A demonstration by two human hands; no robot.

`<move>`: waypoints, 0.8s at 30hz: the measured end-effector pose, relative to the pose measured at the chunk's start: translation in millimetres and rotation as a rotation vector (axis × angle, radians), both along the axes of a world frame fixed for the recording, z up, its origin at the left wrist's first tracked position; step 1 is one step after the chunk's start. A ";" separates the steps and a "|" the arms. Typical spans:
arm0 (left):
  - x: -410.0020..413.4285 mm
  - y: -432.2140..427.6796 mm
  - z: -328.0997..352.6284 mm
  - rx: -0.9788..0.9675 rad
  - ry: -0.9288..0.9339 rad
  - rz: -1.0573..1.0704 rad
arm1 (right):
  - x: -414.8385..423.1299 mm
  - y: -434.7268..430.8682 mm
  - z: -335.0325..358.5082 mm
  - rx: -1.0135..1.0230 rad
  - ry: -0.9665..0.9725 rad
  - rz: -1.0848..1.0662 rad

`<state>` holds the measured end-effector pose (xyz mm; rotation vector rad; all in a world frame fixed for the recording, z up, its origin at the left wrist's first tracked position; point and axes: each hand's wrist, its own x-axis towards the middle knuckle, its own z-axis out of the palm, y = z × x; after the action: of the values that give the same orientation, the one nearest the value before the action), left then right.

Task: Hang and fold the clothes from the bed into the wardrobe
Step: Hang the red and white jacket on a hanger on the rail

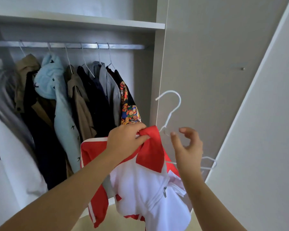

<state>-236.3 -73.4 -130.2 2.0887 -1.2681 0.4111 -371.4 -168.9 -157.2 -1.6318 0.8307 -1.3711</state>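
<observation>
Left hand (125, 140) pinches red-collared white jacket (140, 185), seemingly on white hanger (171, 113)

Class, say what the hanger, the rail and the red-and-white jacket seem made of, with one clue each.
Hanger: likely white-coated wire; thin, glossy, bent into a hook. Rail: metal, by its dull silver sheen. Jacket: soft cloth, possibly synthetic; it drapes and creases.

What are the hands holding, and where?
Left hand pinches the red-and-white jacket by its red collar; right hand holds nothing, open beside the neck of the hanger.
</observation>
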 end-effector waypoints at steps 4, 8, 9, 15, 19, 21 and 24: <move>14.8 4.6 12.2 -0.131 0.134 0.101 | -9.2 -1.5 -23.1 0.142 -0.146 -0.108; 23.0 18.3 28.0 -0.249 0.127 0.098 | 5.4 -5.2 -45.0 0.342 0.166 0.003; 23.9 22.9 31.4 -0.259 0.123 0.085 | 12.9 -7.4 -48.8 0.411 0.270 0.076; 29.5 51.2 45.3 -0.278 0.179 0.028 | 53.8 4.2 -64.9 0.797 0.454 0.557; 45.8 76.0 50.8 -0.292 0.200 0.076 | 63.2 4.3 -71.1 0.844 0.498 0.676; 57.5 91.3 49.5 -0.276 0.187 0.075 | 63.6 -3.9 -67.9 0.997 0.325 0.659; 72.1 114.9 42.4 -0.187 0.160 0.118 | 59.0 -19.5 -58.4 1.281 -0.029 0.676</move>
<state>-164.3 41.5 -87.8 1.9992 -0.9794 0.3908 -312.4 -188.5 -215.5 -0.7102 0.7567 -0.2000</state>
